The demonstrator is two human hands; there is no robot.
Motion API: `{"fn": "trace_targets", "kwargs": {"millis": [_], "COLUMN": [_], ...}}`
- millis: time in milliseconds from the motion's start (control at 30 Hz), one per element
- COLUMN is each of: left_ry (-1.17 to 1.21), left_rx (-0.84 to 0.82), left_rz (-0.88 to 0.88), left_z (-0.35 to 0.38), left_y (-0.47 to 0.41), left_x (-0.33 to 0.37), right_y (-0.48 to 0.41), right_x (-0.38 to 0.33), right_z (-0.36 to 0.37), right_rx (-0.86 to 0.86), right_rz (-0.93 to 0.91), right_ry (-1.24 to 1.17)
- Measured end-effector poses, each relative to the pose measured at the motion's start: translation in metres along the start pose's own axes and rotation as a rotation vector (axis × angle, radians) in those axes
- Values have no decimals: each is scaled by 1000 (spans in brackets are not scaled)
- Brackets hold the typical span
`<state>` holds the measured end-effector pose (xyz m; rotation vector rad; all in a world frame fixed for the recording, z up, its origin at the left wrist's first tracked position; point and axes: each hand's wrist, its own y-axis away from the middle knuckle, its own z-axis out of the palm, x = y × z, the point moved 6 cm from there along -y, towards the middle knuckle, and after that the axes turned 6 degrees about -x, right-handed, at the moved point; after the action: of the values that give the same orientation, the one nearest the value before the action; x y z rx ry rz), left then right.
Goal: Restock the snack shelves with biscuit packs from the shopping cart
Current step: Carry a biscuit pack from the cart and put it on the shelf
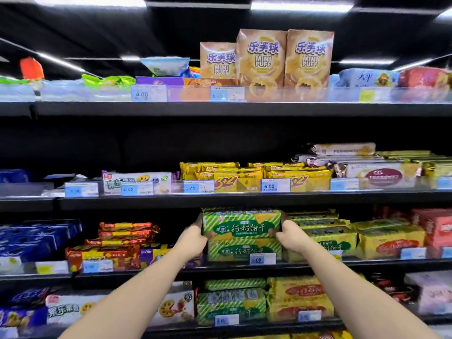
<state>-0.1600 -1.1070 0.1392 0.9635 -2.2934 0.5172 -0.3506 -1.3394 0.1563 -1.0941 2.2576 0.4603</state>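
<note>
Two bare forearms reach up from the bottom of the view. They cross in front of the lowest shelf in sight, where the lower green-striped packs lie beside the lower yellow packs.

The left hand is clamped on the left end of a green-striped biscuit pack, with its thumb on the front face and its fingers curled round the end. The right hand grips the right end in the same way.

The pack is held level with its long printed face outward, in the third shelf down (the one whose rail carries the 5.00 price tag). It sits directly over a second pack of the same kind and just under the edge of the shelf above. Whether it already rests fully on that second pack cannot be told.

Just right of it on the same shelf stand more green-striped packs, then yellow packs with a red oval. To the left are red and yellow packs, and farther left blue packs.

On the shelf above, gold 3+2 packs lie stacked behind a 6.00 price tag, with pale packs to either side.

Farthest up, on the top shelf, three Mini Puff boxes stand upright side by side. Flatter packets lie around them, and a 4.00 price tag is on the rail to their left.
</note>
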Motion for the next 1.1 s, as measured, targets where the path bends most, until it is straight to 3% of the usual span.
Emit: {"fn": "trace_targets", "kwargs": {"millis": [433,567,733,900,1100], "left_ry": [-47,-61,-189,-339,-476], "left_rx": [-54,19,193,241,-63], "left_rz": [-77,-132,-254,-119,-98], "left_z": [16,12,6,21,52], "left_y": [-11,1,33,64,106], "left_x": [7,12,18,28,7], "right_y": [-2,17,39,53,76], "right_x": [9,5,6,7,-5], "right_z": [-7,-8,-7,15,68], "right_rx": [104,240,324,185,-86], "right_rz": [50,105,59,-32,-172], "right_ry": [233,425,383,350,514]}}
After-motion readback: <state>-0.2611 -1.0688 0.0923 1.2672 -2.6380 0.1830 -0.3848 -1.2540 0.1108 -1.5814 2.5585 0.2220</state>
